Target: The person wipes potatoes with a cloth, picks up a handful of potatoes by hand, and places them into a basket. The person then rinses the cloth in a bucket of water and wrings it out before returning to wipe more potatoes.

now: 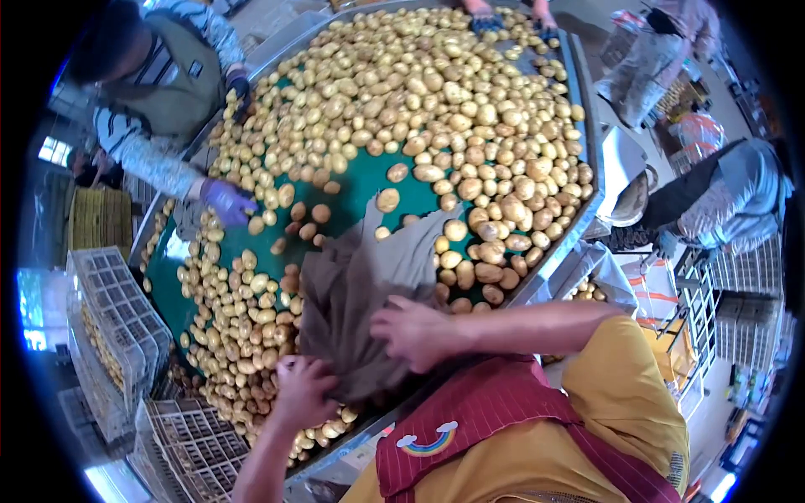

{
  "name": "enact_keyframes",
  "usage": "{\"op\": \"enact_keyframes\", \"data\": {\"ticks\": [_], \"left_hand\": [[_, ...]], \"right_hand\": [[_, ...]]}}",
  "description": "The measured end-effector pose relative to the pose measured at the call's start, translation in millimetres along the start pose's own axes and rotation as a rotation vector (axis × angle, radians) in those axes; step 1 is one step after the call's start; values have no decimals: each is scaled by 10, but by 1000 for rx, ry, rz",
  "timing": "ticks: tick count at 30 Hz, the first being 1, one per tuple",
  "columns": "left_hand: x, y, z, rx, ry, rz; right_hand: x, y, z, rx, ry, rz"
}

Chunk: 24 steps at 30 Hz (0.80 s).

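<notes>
A grey-brown cloth (352,289) lies crumpled over the potatoes at the near side of the sorting table, one corner reaching up over the green surface. My left hand (306,390) has its fingers curled at the cloth's lower left edge. Higher up and to the right, my right hand (415,331) grips the cloth's middle with bent fingers. Loose potatoes (243,335) lie left of the cloth, and more potatoes (490,243) are heaped to its right. What is under the cloth is hidden.
A metal rim (597,159) edges the green table (369,172). Across on the left, a person's purple-gloved hand (228,201) touches potatoes. Another person's gloved hands (486,21) work at the far end. Crates (117,310) stand left; a basket (635,197) stands right.
</notes>
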State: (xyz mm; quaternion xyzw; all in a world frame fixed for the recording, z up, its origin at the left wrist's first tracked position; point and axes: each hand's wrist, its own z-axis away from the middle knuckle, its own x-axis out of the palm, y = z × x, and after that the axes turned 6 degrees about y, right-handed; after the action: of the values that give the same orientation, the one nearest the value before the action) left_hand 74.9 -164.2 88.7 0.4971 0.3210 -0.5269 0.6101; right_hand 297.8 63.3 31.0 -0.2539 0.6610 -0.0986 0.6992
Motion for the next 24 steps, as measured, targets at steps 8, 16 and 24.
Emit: {"op": "enact_keyframes", "data": {"ticks": [8,16,24], "left_hand": [[858,-166,-731,16,97,-22],[650,-940,-1841,-162,383,-85],[1195,147,-921,125,55,214]], "right_hand": [[486,594,-202,15,-98,27],[-125,1491,-716,485,30,-20],[481,594,542,65,-140,42]]}}
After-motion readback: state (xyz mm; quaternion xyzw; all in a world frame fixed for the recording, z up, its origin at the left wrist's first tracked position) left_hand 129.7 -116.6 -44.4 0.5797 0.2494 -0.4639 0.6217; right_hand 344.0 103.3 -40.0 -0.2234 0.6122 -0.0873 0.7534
